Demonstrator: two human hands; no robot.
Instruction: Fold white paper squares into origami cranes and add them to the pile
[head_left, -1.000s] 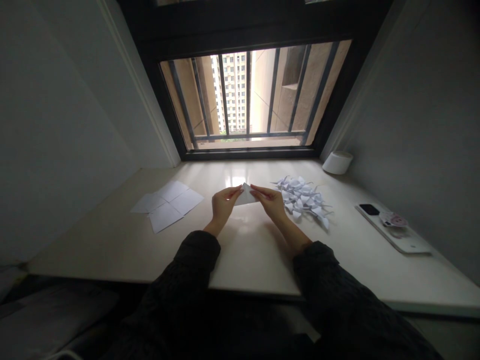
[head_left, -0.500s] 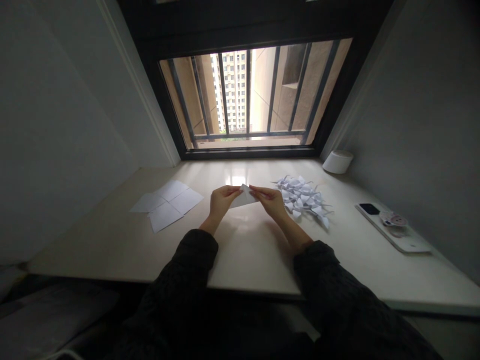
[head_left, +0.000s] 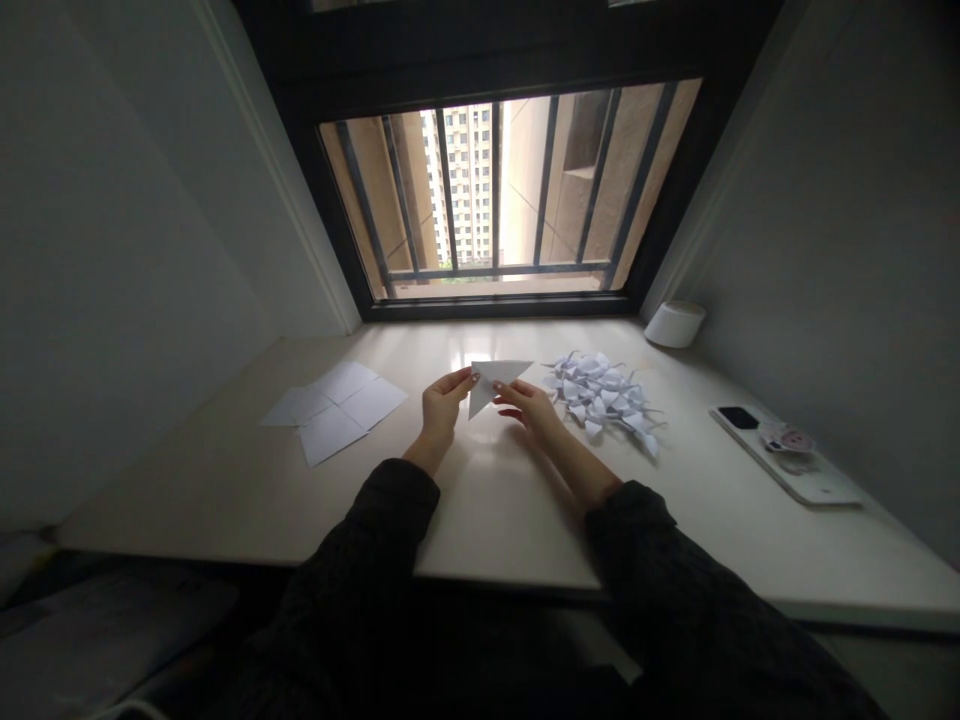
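A white sheet of paper (head_left: 501, 371), folded into a triangle, is held up above the counter between my two hands. My left hand (head_left: 444, 402) pinches its left corner with thumb and fingers. My right hand (head_left: 531, 406) grips it from below and to the right, the thumb side against its face and the lower fingers slightly apart. One point of the triangle hangs downward and another points right. Just right of my right hand lies a heap of folded white paper cranes (head_left: 604, 395).
Several flat white paper squares (head_left: 352, 405) overlap on the counter (head_left: 495, 500) at left. At right lies a white phone (head_left: 787, 460) with a round grip on its back. A white cylinder (head_left: 675, 324) stands by the right wall. A barred window (head_left: 495, 190) is behind.
The folded paper has been turned, so its long edge is now on top and one point hangs down. My right hand has shifted left and lower on it.
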